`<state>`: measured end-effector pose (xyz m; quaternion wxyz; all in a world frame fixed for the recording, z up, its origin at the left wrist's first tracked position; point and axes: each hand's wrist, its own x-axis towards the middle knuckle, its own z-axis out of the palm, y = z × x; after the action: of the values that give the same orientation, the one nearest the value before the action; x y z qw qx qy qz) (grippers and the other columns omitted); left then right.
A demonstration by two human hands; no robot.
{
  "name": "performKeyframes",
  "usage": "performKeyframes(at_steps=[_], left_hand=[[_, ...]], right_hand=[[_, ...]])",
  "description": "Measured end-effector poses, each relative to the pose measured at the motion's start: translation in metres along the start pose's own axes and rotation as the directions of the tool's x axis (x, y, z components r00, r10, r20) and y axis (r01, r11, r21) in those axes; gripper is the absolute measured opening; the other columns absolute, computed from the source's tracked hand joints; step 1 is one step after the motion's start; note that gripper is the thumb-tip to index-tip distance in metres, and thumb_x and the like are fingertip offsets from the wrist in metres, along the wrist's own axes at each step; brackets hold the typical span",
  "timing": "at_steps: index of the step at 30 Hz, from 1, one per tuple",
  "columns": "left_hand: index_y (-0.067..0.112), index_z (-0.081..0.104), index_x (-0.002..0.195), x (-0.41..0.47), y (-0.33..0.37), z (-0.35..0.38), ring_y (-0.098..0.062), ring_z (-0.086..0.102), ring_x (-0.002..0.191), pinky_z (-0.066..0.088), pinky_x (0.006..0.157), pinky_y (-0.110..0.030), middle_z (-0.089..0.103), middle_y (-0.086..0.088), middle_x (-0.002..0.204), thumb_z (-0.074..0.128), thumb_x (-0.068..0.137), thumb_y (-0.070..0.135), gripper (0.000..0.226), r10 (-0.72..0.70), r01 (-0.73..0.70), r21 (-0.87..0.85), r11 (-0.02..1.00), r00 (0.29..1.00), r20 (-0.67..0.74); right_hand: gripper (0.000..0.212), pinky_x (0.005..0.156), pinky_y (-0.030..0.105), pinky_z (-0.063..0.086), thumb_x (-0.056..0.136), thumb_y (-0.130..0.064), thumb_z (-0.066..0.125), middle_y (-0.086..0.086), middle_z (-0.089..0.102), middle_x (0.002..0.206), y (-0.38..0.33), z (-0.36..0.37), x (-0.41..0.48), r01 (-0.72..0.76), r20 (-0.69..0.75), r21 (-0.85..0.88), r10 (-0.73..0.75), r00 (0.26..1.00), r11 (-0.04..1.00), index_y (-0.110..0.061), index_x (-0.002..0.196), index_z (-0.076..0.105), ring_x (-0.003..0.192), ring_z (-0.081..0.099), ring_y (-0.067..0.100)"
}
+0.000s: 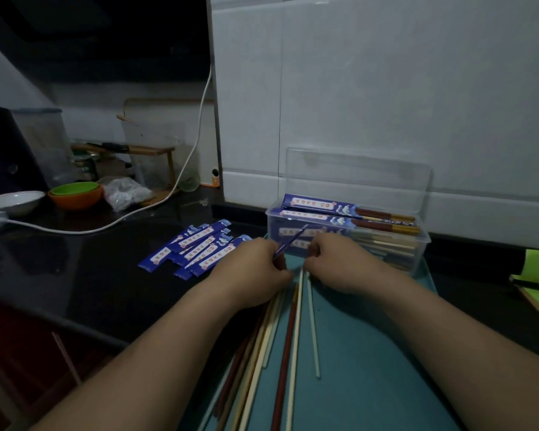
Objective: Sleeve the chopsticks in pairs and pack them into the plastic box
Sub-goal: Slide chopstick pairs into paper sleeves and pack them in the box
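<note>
Centrally, the left grip (255,272) is closed in a pinch on a blue paper sleeve (290,241), which is seen edge-on and slants up toward the plastic box (423,255). The right grip (336,262), just beside the left, has its fingers curled round the upper ends of two pale chopsticks (312,325); the fingertips are hidden, so how tightly they hold cannot be told. These two lie lengthwise on a teal mat (371,353), next to a fan of loose chopsticks (262,346) in cream, tan and dark red that runs under the left wrist. The clear box stands at the far end of the mat, against the white wall, with its lid (355,172) raised; sleeved pairs (324,206) lie stacked inside, their handle ends pointing right. A heap of empty sleeves (196,247) rests on the dark tabletop (75,275) left of the hands. Farther left stand a white bowl (16,202) and nested orange and green bowls (75,194), and a white cable (106,227) crosses the tabletop.
</note>
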<state>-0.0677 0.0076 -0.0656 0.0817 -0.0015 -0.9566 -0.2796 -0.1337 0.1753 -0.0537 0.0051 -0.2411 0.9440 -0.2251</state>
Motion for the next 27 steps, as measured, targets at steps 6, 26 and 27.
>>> performKeyframes(at_steps=[6,26,27], left_hand=[[0.031,0.068,0.089,0.001,0.002,0.001,-0.006,0.065,0.084,0.058,0.081,-0.037,0.069,0.01,0.086,0.078,0.088,0.04,0.013,-0.021,0.02,0.045,0.999,0.999,0.026],[0.024,0.066,0.098,0.005,0.018,0.009,-0.023,0.064,0.089,0.05,0.073,-0.035,0.064,0.003,0.093,0.07,0.086,0.056,0.035,-0.082,0.104,0.272,0.957,0.993,-0.089],[0.024,0.066,0.098,0.006,0.018,0.009,-0.022,0.064,0.088,0.05,0.073,-0.035,0.064,0.003,0.094,0.07,0.086,0.056,0.034,-0.077,0.098,0.276,0.956,0.993,-0.084]], right_hand=[[0.019,0.068,0.035,0.059,0.092,-0.036,0.068,0.002,0.069,0.081,-0.002,-0.004,-0.003,-0.061,0.118,-0.078,0.07,0.991,0.995,-0.019,0.084,0.068,0.077,0.068,0.017],[0.026,0.051,0.025,0.036,0.09,-0.03,0.066,-0.002,0.061,0.059,-0.008,-0.007,-0.009,-0.117,0.05,0.108,0.112,0.992,0.987,-0.019,0.066,0.061,0.056,0.057,0.013],[0.024,0.052,0.024,0.037,0.09,-0.029,0.066,-0.002,0.062,0.062,-0.008,-0.007,-0.009,-0.12,0.053,0.119,0.114,0.992,0.986,-0.019,0.068,0.062,0.058,0.057,0.012]])
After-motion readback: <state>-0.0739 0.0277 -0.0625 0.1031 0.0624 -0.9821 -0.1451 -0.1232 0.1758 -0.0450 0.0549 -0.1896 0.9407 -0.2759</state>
